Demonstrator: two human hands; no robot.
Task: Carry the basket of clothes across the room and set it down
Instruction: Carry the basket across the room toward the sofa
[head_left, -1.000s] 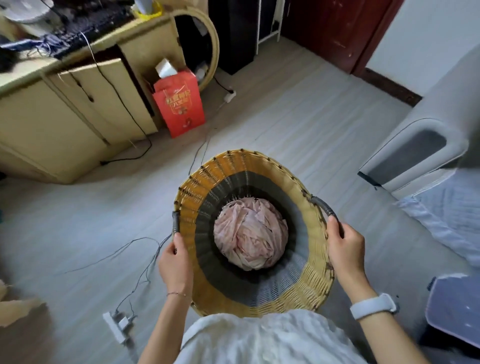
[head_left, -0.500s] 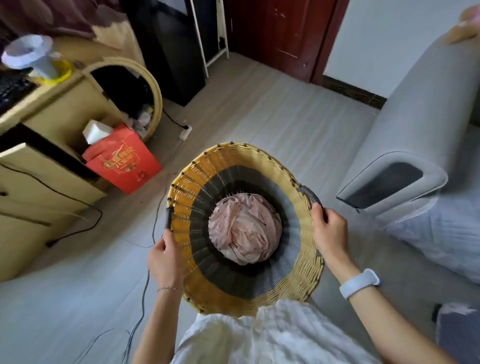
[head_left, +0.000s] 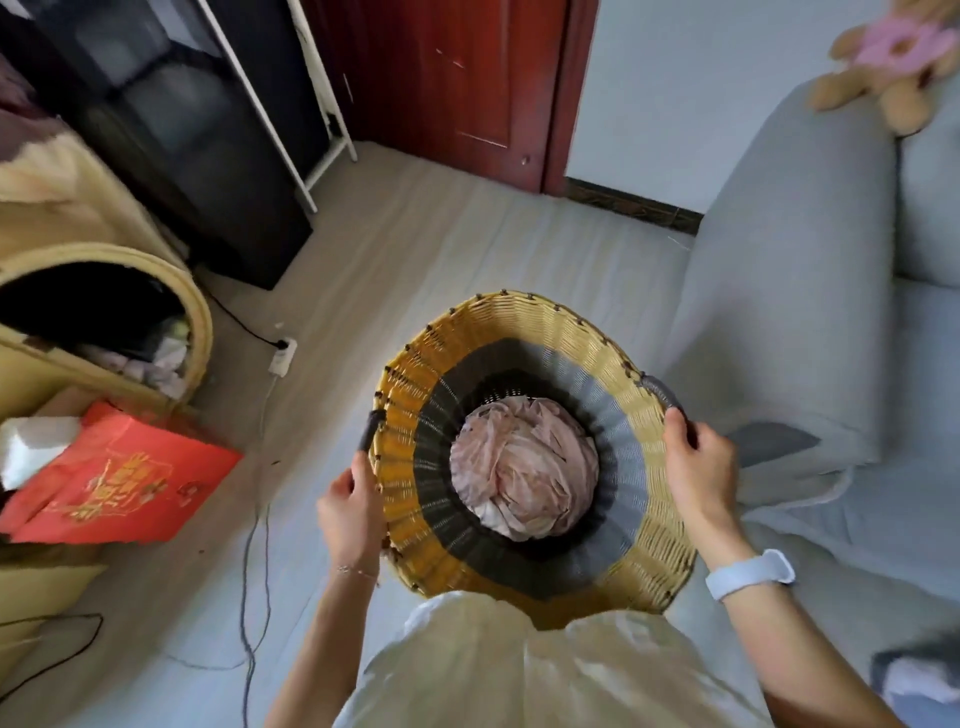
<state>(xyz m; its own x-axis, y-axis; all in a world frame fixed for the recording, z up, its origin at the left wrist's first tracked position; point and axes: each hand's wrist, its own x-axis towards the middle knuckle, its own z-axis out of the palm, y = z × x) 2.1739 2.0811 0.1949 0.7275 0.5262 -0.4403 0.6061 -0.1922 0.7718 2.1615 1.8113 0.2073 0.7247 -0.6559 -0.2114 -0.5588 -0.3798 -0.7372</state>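
In the middle of the room, right in front of the person's tummy, the basket (head_left: 535, 447) is held up off the floor. It is round and woven, yellow at the top with grey and black rings inside. Deep down at the bottom sits a bundle of pink clothes (head_left: 522, 467).

The left hand (head_left: 348, 512) is curled tight around the dark handle on the left rim. The right hand (head_left: 698, 470) is wrapped around the dark handle on the right rim, fingers closed over it. Both handles sit across from each other, so that looks like the best place to hold, one on each side.

The basket looks stiff, so I think it will keep its shape and not fold. The clothes are soft and there are only a few, so I think the load is light. The weave may be a bit bumpy and not slippery. The clothes lie low, so they should not spill out.

A grey sofa (head_left: 789, 291) is just beside the basket on the right. On the left, wires (head_left: 254, 545) lie on the floor (head_left: 467, 249), and feet could catch on them.
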